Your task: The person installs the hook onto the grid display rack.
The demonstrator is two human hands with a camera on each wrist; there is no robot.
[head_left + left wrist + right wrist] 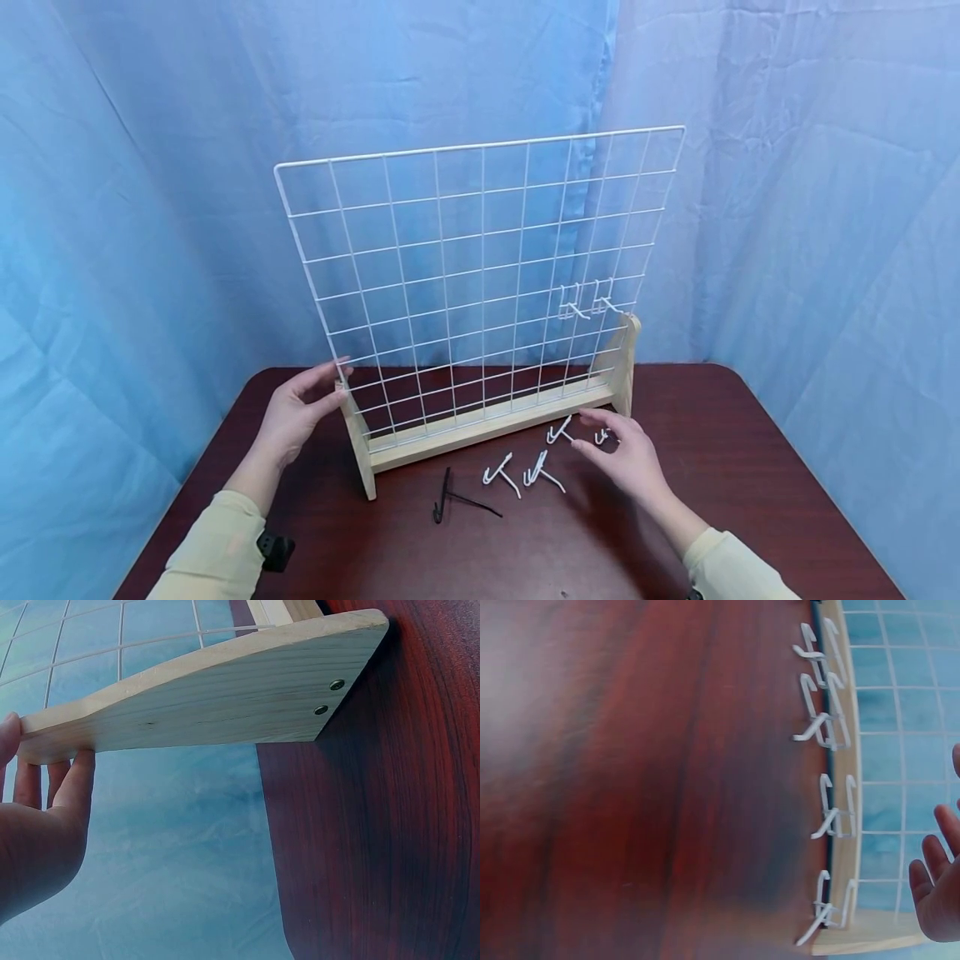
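Observation:
A white wire grid panel (pixel 482 147) stands upright in a pale wooden stand (pixel 487 430). My left hand (pixel 296 412) holds the top of the stand's left side piece (pixel 202 705), thumb on one face and fingers on the other in the left wrist view. Over the table at the stand's right front, my right hand (pixel 628 458) hovers with thumb and fingers apart and nothing seen between them. A white double-prong hook (pixel 555 433) lies by its fingertips; another white hook (pixel 601 436) is partly hidden behind the hand. Two white hooks (pixel 577 312) hang low on the grid's right side.
More white hooks (pixel 510 483) lie in front of the stand, with a longer black hook (pixel 472 502) to their left. All rest on a dark red wood-grain table (pixel 360 550). Blue curtains (pixel 187 125) surround the table at the back and sides.

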